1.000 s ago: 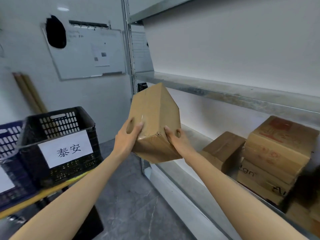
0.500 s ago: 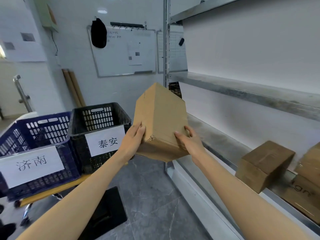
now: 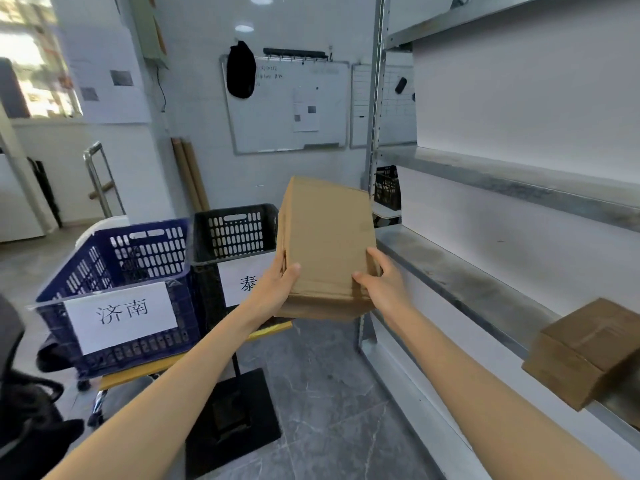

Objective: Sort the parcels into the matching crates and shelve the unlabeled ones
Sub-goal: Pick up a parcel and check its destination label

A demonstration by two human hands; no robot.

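A cardboard parcel (image 3: 325,244) is held just left of the shelf (image 3: 467,282), its lower sides clamped by the fingers of the left hand (image 3: 277,289) and right hand (image 3: 381,285). It is judged rigid and light; opposite lower edges are best gripped.

1. "济南": black characters on a white sheet (image 3: 121,315) on the front of the blue crate (image 3: 114,251), to the left of the left hand (image 3: 277,289), which grips the box (image 3: 325,244).
2. "泰": on a second sheet (image 3: 242,282) on the black crate (image 3: 235,230), just left of the left hand; the wrist hides the rest.
3. Whiteboard (image 3: 287,105), above and beyond both hands: handwriting at its top left, too small to read.
4. Gridded chart (image 3: 391,105), up beyond the right hand (image 3: 381,289): entries too small to read.
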